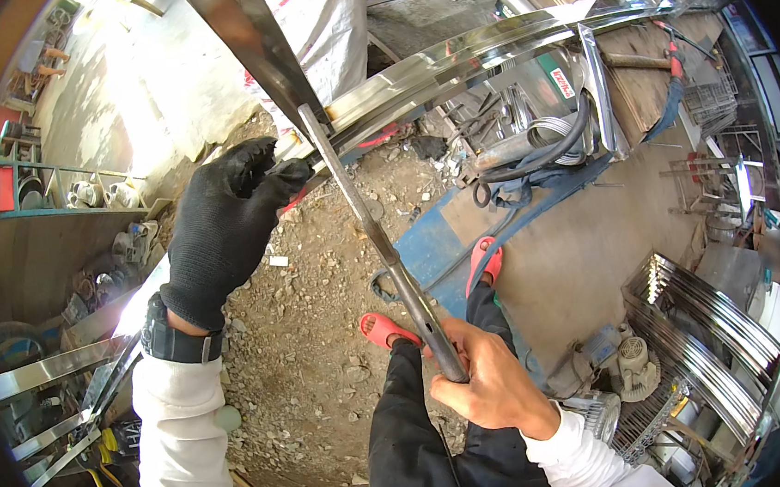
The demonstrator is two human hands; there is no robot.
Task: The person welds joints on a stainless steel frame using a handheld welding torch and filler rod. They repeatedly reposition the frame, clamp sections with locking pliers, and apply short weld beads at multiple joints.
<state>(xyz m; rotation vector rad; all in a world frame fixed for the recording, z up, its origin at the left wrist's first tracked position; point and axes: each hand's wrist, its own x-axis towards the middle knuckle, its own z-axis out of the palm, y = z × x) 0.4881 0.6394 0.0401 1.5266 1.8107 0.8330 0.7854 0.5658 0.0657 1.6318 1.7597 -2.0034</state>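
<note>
My left hand [226, 221], in a black knit glove, has its fingers curled and its thumb against the near end of a shiny square steel tube [431, 77]. Where exactly the fingertips press is partly hidden. Another polished steel tube [252, 47] rises from that same corner toward the top edge. Bare and wrapped round a handle, my right hand [490, 378] grips a long metal file [370, 231] with a round pipe handle. The file's thin flat end lies across the corner of the two tubes, close to my left thumb.
Gravelly ground [297, 344] lies below, with my feet in pink sandals. A hammer [643, 61], cables [543, 188] and coiled wire lie at the right on a wooden surface. Bundled steel profiles [705, 346] and a motor [637, 366] stand at lower right. More tubes [53, 370] project at left.
</note>
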